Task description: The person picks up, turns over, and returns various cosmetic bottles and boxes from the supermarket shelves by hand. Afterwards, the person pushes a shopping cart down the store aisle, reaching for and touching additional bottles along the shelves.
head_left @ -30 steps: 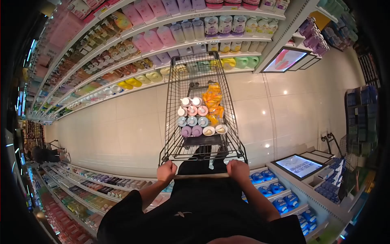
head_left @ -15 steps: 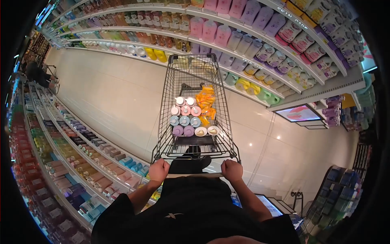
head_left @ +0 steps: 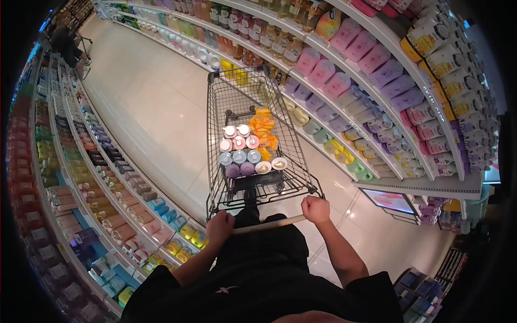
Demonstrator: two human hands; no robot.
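A wire shopping cart (head_left: 215,177) stands in front of me in the aisle. Its pale handle bar (head_left: 269,224) runs tilted, right end higher, between my fists. My left hand (head_left: 220,226) is wrapped round the left end of the bar, and my right hand (head_left: 315,209) grips the right end. Inside the cart, near the handle side, are rows of pump bottles in white, pink, light blue and purple (head_left: 239,157). Two white bottles with gold-coloured tops (head_left: 271,166) sit at their right. Orange packages (head_left: 262,129) lie heaped along the cart's right side.
Shelves of bottles (head_left: 323,72) curve along the right, close to the cart's front right side. More stocked shelves (head_left: 124,199) line the left. A lit screen (head_left: 389,200) is at the right shelf's end. Far up the tiled aisle (head_left: 145,102), a person in dark clothes (head_left: 65,46) is at the left.
The view of the aisle has swung round as the cart turned left, and the right shelves now fill more of the view. The handle bar has tilted. Both hands keep their hold.
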